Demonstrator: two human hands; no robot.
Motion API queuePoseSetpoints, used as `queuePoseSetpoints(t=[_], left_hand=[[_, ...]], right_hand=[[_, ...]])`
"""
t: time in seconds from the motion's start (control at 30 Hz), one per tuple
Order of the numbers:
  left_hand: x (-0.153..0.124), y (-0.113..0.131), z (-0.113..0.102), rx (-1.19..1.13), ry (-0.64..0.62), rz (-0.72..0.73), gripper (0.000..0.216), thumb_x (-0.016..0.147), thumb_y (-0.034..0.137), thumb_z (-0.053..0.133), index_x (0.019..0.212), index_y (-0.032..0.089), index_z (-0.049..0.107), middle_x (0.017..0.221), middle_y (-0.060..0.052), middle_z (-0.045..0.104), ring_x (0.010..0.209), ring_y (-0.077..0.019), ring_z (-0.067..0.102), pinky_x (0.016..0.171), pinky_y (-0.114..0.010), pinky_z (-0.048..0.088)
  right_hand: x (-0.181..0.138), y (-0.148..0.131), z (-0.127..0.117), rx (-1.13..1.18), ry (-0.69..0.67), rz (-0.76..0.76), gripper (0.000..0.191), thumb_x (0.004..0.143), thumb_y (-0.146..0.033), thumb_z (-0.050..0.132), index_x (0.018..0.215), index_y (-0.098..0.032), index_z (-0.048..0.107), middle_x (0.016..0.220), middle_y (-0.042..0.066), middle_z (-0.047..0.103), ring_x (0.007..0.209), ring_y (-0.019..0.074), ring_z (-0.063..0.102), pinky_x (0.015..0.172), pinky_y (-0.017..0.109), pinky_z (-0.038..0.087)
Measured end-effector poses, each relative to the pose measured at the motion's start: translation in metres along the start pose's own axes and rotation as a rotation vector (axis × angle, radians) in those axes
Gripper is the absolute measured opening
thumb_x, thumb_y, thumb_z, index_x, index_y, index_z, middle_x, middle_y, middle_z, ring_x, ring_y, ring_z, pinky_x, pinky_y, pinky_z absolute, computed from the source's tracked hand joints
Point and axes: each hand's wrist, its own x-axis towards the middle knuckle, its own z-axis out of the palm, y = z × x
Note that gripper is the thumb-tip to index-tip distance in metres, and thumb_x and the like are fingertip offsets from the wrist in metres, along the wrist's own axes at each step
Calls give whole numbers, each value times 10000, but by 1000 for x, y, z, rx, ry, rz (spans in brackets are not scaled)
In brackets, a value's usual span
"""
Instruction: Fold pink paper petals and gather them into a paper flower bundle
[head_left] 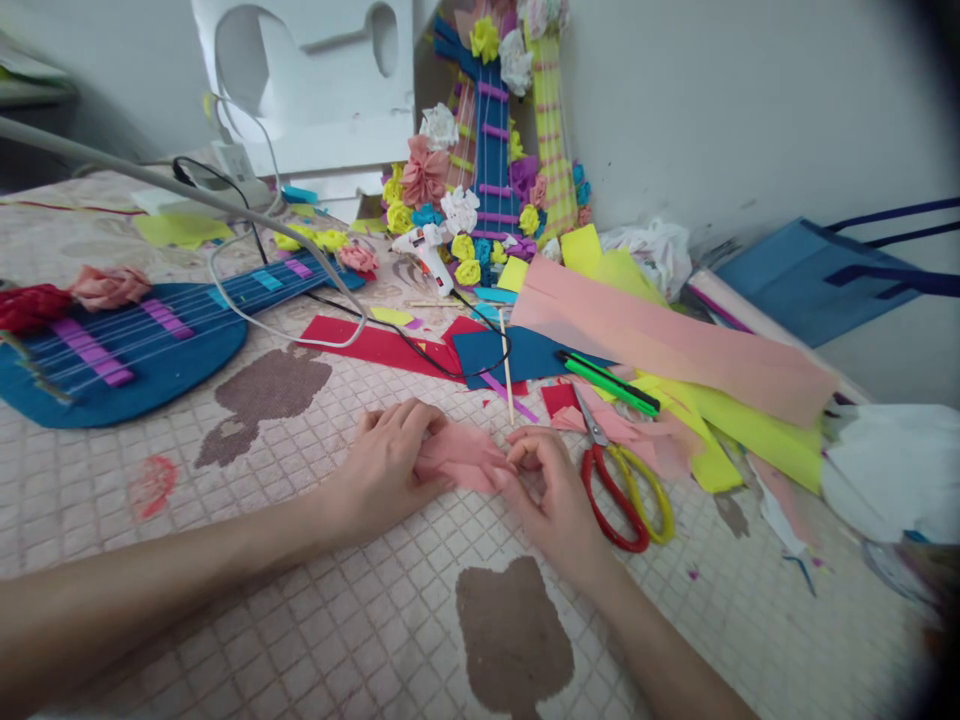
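Note:
A small piece of pink crepe paper (pixel 463 455) stretches between my two hands just above the quilted cloth. My left hand (pixel 394 455) grips its left end, thumb in front and fingers behind. At the other end, my right hand (pixel 546 480) pinches the paper between thumb and forefinger. Close to the right hand lie scissors (pixel 621 500) with one red and one yellow handle, their blades resting by pink paper scraps. A thin wooden stick (pixel 506 370) lies behind the paper. Beyond the scissors is a green utility knife (pixel 611 383).
At the left lies a blue guitar-shaped craft (pixel 187 350) with paper flowers. A white glue gun (pixel 427 255) and its cord sit behind, before upright flowered guitar crafts (pixel 493 150). Pink crepe strips (pixel 660 335), yellow strips (pixel 757 430) and a blue bag (pixel 817 280) are on the right.

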Motion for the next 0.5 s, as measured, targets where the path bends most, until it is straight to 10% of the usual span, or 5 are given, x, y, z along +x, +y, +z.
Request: queuePoseSetpoints(t=[0.2, 0.5], left_hand=[[1, 1, -2, -36, 3, -17, 589, 726, 237, 637, 1236, 224, 343, 1085, -62, 569, 1013, -242, 530, 836, -405, 333], [4, 6, -11, -58, -59, 4, 198, 795, 204, 522, 980, 228, 587, 1016, -49, 595, 977, -233, 535, 805, -398, 343]], right_hand=[[2, 4, -7, -45, -83, -24, 172, 841, -97, 483, 918, -230, 560, 979, 50, 541, 948, 201, 528, 811, 369, 465], [4, 0, -2, -19, -72, -45, 109, 858, -147, 502, 896, -228, 563, 983, 61, 557, 955, 211, 534, 793, 370, 482]])
